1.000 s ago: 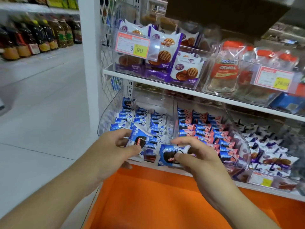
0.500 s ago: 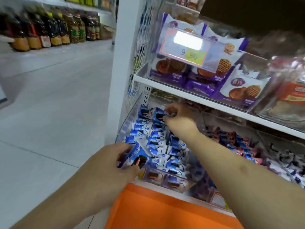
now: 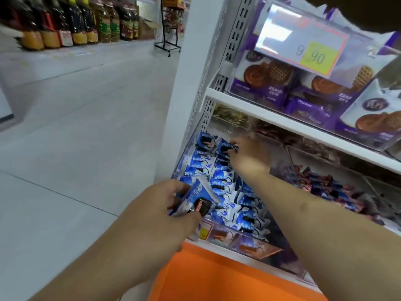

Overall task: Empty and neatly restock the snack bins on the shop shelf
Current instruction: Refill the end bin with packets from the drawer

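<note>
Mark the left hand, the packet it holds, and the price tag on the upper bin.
left hand (image 3: 160,210), head view, back of the hand.
packet (image 3: 196,197), head view, its blue-and-white front.
price tag (image 3: 319,56), head view, the yellow patch.

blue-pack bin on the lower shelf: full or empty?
Nearly full. Rows of blue packs fill the clear bin front to back; the left hand holds one more.

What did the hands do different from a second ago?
The right hand left the front of the bin, where it held a blue snack pack, and reached to the back row of the clear bin, fingers now on a pack there. The left hand stayed at the front, still gripping its blue pack. The rows look unchanged.
</note>
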